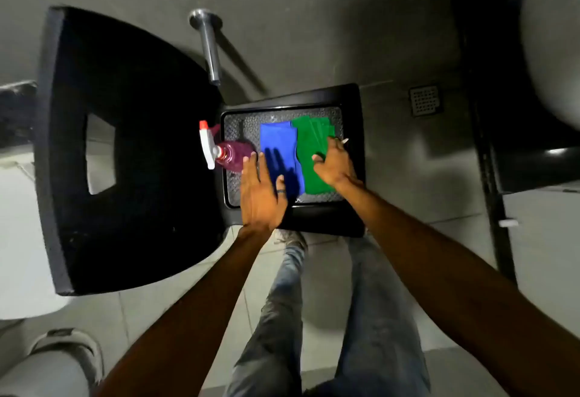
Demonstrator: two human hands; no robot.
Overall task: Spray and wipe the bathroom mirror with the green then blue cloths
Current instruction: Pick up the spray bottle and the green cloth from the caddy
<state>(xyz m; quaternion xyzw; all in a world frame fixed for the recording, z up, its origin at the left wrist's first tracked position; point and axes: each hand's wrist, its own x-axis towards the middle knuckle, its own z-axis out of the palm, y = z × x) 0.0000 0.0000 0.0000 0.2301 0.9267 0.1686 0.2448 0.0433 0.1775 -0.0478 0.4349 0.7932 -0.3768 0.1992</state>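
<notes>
Two cloths lie side by side on the grey patterned seat of a black plastic chair [351,158], and I take this chair as my landmark. The blue cloth [277,142] is in the middle of the seat, and the green cloth [310,158] is touching it on its right side. At the left edge of the seat stands the spray bottle [230,153], with purple liquid and a white trigger with a red tip. My left hand [260,192] is flat and open over the near left part of the seat, fingers spread, thumb on the blue cloth, and it grips nothing. My right hand [334,163] rests on the green cloth with the fingers curled down on the fabric; I cannot tell if it really pinches the cloth or only presses it. Left of the chair I see its big black backrest [125,145] with a handle hole. Behind the chair is a grey wall with a metal bar [208,45], and to the right of the chair a floor drain [425,100] in the grey tiles. Below the chair my jeans and one shoe are visible. The room is dim and the edges are blurred, so the pale round shapes at far right and at lower left I cannot identify.
</notes>
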